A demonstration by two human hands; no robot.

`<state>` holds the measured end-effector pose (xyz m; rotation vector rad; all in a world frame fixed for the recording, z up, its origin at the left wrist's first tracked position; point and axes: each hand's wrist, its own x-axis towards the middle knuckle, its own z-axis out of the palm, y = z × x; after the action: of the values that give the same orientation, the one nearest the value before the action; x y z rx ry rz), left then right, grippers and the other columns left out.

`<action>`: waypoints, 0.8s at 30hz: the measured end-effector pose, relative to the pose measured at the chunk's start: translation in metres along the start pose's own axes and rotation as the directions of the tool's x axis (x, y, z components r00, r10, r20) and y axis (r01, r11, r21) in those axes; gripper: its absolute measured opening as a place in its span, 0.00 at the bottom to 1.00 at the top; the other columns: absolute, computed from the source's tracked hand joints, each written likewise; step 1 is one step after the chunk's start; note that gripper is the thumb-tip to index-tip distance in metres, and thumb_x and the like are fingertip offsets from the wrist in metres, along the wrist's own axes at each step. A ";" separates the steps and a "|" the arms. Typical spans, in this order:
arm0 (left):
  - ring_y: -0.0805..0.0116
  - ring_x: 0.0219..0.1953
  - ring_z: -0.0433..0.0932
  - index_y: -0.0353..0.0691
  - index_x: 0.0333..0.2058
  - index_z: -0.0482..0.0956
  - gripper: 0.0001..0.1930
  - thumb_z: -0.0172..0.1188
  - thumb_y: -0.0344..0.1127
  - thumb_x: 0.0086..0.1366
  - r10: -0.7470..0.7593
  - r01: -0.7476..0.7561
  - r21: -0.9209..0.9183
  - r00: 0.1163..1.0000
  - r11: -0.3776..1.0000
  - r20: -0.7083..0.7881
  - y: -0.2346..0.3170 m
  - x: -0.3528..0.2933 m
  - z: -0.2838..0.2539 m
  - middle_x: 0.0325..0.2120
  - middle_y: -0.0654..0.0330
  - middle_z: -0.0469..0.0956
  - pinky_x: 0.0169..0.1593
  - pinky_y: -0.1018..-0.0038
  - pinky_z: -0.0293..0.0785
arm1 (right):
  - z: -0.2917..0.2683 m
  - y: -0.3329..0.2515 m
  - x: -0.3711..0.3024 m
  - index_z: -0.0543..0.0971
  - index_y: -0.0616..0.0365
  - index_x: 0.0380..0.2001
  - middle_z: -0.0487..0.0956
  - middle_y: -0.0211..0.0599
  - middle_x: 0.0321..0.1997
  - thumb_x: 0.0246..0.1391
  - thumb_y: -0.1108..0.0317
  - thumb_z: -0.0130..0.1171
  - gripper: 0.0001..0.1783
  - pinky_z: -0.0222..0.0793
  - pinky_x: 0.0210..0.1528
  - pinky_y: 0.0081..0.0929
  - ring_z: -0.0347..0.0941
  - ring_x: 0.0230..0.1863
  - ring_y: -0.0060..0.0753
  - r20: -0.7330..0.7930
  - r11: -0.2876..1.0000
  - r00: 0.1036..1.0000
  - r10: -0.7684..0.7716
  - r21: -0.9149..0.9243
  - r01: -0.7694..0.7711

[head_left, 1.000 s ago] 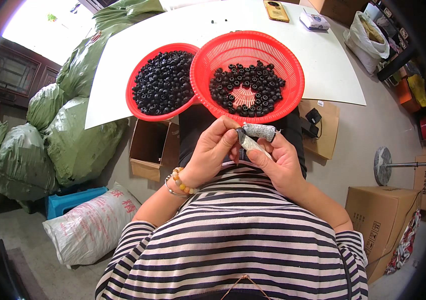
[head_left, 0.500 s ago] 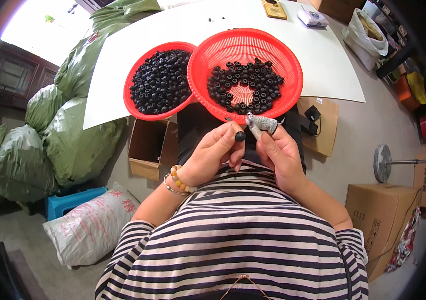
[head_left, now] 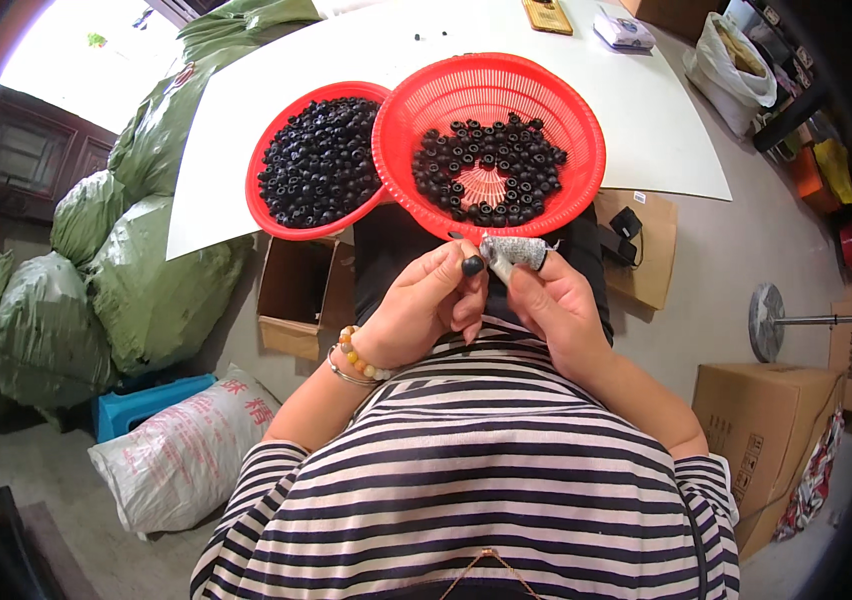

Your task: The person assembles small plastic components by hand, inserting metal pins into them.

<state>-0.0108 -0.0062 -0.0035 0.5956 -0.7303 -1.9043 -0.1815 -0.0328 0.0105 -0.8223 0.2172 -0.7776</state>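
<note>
My left hand point(head_left: 428, 305) pinches a small black round piece point(head_left: 472, 266) at its fingertips, just below the rim of a red mesh basket point(head_left: 566, 110). My right hand point(head_left: 551, 300) wears grey finger cots point(head_left: 518, 250) and holds a thin blade-like tool whose tip touches the black piece. That basket holds many black round pieces point(head_left: 491, 175). A second red basket point(head_left: 276, 135) to its left is piled with more of them point(head_left: 321, 160). Both baskets rest on a white board point(head_left: 646, 110).
Green sacks point(head_left: 151, 290) stand at the left, with a white printed sack point(head_left: 181, 455) and a blue stool point(head_left: 146, 400) below. An open cardboard box point(head_left: 301, 295) sits under the board. More cardboard boxes point(head_left: 766, 430) and a metal disc on a rod point(head_left: 771, 322) are at the right.
Both hands have drifted slightly left and down. The left fingers now show the black piece at their tips, and the right hand's tool has come against it.
</note>
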 end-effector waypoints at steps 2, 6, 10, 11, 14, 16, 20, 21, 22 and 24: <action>0.79 0.20 0.60 0.41 0.33 0.64 0.13 0.38 0.44 0.65 0.010 -0.010 0.012 1.000 1.000 0.008 0.001 -0.001 -0.002 0.18 0.67 0.61 0.25 0.81 0.65 | 0.004 0.001 0.001 0.61 0.64 0.48 0.72 0.37 0.39 0.55 0.70 0.46 0.18 0.67 0.41 0.21 0.70 0.38 0.23 -0.042 0.992 0.999 0.004 -0.128 -0.009; 0.79 0.19 0.61 0.42 0.37 0.66 0.13 0.38 0.44 0.65 -0.014 0.013 -0.007 0.996 1.000 -0.090 0.001 -0.001 -0.002 0.16 0.67 0.61 0.24 0.81 0.65 | 0.004 0.004 0.002 0.60 0.64 0.49 0.72 0.38 0.39 0.54 0.72 0.46 0.19 0.68 0.41 0.23 0.70 0.38 0.25 -0.086 0.939 0.996 -0.031 -0.345 0.000; 0.80 0.19 0.62 0.42 0.39 0.66 0.14 0.38 0.44 0.65 0.010 -0.005 0.043 0.992 0.999 -0.126 0.001 -0.002 0.000 0.16 0.68 0.61 0.24 0.82 0.65 | 0.007 0.003 0.002 0.59 0.64 0.50 0.72 0.38 0.40 0.54 0.72 0.46 0.20 0.67 0.42 0.22 0.70 0.39 0.24 -0.080 0.958 0.997 -0.002 -0.287 -0.021; 0.80 0.19 0.62 0.42 0.39 0.66 0.14 0.38 0.44 0.65 0.011 -0.006 0.043 0.992 0.999 -0.127 0.001 -0.002 0.000 0.16 0.68 0.61 0.24 0.82 0.65 | 0.007 0.003 0.002 0.60 0.64 0.50 0.71 0.37 0.40 0.54 0.72 0.47 0.20 0.67 0.42 0.21 0.69 0.39 0.23 -0.084 0.963 0.996 0.004 -0.270 -0.027; 0.81 0.19 0.61 0.42 0.38 0.66 0.14 0.37 0.44 0.65 0.029 -0.021 0.067 0.993 0.998 -0.116 0.001 -0.002 0.000 0.16 0.68 0.61 0.23 0.83 0.64 | 0.006 0.006 0.001 0.60 0.64 0.50 0.71 0.36 0.41 0.54 0.72 0.47 0.20 0.66 0.43 0.20 0.69 0.39 0.21 -0.104 0.963 0.995 -0.009 -0.267 -0.020; 0.81 0.19 0.61 0.42 0.36 0.66 0.14 0.37 0.44 0.65 0.021 -0.014 0.065 0.994 0.998 -0.108 0.000 -0.002 -0.001 0.16 0.69 0.61 0.23 0.83 0.64 | 0.006 0.006 0.000 0.61 0.64 0.49 0.71 0.36 0.41 0.53 0.72 0.47 0.20 0.66 0.43 0.20 0.69 0.39 0.21 -0.116 0.959 0.993 -0.027 -0.282 -0.007; 0.81 0.18 0.61 0.42 0.35 0.66 0.14 0.37 0.44 0.65 0.020 -0.008 0.097 0.992 0.995 -0.123 0.001 -0.002 0.000 0.15 0.69 0.61 0.23 0.84 0.64 | 0.006 0.006 0.000 0.61 0.64 0.49 0.71 0.36 0.41 0.54 0.71 0.47 0.19 0.66 0.42 0.20 0.69 0.39 0.21 -0.112 0.953 0.993 -0.022 -0.302 -0.013; 0.81 0.19 0.61 0.42 0.35 0.66 0.14 0.37 0.45 0.65 0.023 -0.011 0.105 0.993 0.994 -0.112 0.001 -0.003 -0.001 0.16 0.69 0.61 0.23 0.83 0.64 | 0.006 0.006 0.000 0.61 0.64 0.49 0.71 0.37 0.41 0.54 0.71 0.47 0.19 0.66 0.42 0.21 0.69 0.39 0.22 -0.116 0.951 0.993 -0.029 -0.308 -0.008; 0.81 0.19 0.61 0.42 0.35 0.66 0.14 0.37 0.45 0.65 0.026 -0.015 0.113 0.995 0.993 -0.100 0.001 -0.003 -0.002 0.17 0.69 0.61 0.23 0.83 0.64 | 0.006 0.006 0.000 0.61 0.64 0.49 0.71 0.37 0.41 0.54 0.71 0.47 0.19 0.66 0.42 0.21 0.69 0.39 0.22 -0.115 0.951 0.993 -0.029 -0.308 -0.008; 0.81 0.20 0.61 0.41 0.35 0.65 0.14 0.37 0.45 0.65 0.016 -0.006 0.096 0.994 0.995 -0.105 0.001 -0.003 0.000 0.17 0.68 0.61 0.24 0.83 0.65 | 0.005 0.003 0.001 0.62 0.64 0.48 0.72 0.39 0.40 0.55 0.71 0.45 0.18 0.68 0.41 0.22 0.70 0.38 0.25 -0.086 0.956 0.996 -0.007 -0.292 -0.018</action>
<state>-0.0090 -0.0039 -0.0032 0.7447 -0.7583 -1.8208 -0.1765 -0.0293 0.0115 -1.0682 0.4187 -0.7870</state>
